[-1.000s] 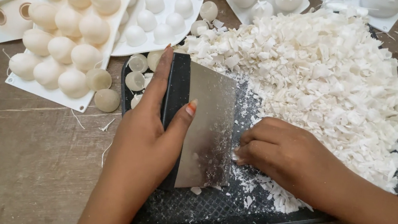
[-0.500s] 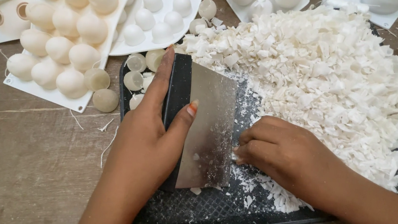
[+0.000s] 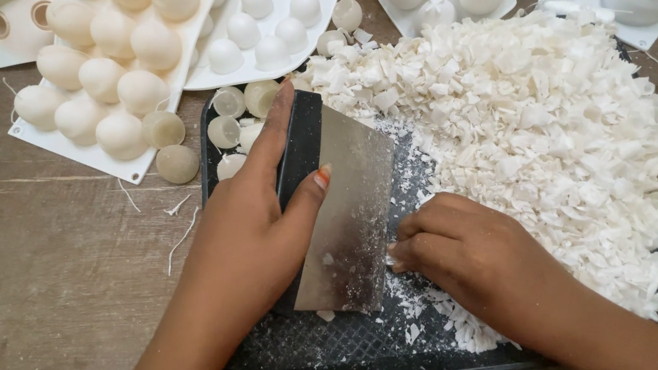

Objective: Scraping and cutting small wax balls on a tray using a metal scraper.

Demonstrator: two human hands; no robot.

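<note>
Two hands work on a black mat (image 3: 342, 354). Left hand (image 3: 252, 234) grips the scraper (image 3: 351, 213), fingers wrapped on its black handle, blade standing edge-down on the mat. Right hand (image 3: 475, 257), fingers curled narrow, presses against the blade's far face among white flakes (image 3: 538, 119). Beyond, pale balls (image 3: 227, 126) lie loose beside a white mould (image 3: 110, 58) on the table (image 3: 42, 275).

1. Left hand (image 3: 253, 226) grips metal bench scraper (image 3: 348, 212), blade upright on black mat (image 3: 342, 350).
2. Right hand (image 3: 467, 256) curled just beside blade, touching white wax shavings (image 3: 537, 127).
3. Silicone mould (image 3: 115, 50) w/ cream half-spheres on wooden counter (image 3: 42, 275).
</note>
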